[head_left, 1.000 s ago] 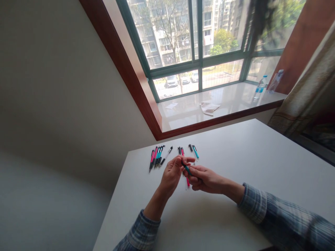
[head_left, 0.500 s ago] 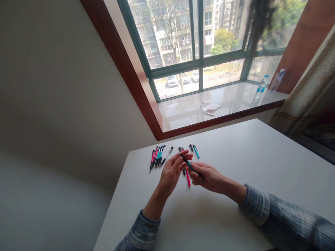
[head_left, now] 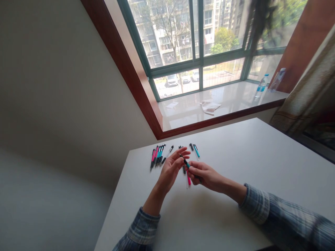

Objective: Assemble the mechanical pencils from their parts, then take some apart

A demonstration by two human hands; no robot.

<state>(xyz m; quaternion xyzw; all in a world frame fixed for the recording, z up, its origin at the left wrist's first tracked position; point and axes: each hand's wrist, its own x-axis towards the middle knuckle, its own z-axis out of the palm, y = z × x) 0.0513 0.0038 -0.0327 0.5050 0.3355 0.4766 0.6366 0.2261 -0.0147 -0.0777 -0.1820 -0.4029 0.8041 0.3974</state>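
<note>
My right hand (head_left: 205,175) is closed around a teal pen (head_left: 188,165) with a black grip, its tip angled up and left. My left hand (head_left: 170,169) has its thumb against the pen's black grip, the other fingers reaching out behind the tip. Pink pen parts, including a pink barrel (head_left: 188,178), lie below and behind my hands, partly hidden. Left of my hands is a row of pink and teal pens (head_left: 157,156), with a clear-barrelled piece (head_left: 170,150) beside it. A teal barrel (head_left: 196,151) and a small black grip (head_left: 191,146) lie farther back.
The white table (head_left: 235,146) meets the wall below a windowsill (head_left: 188,113) with a dark red frame. On the sill are a crumpled cloth or paper (head_left: 210,107) and two plastic bottles, one a labelled water bottle (head_left: 261,86). A curtain (head_left: 300,94) hangs at right.
My left fingers have shifted slightly around the pen's grip end. My right hand has slid a little up the barrel, covering more of the teal.
</note>
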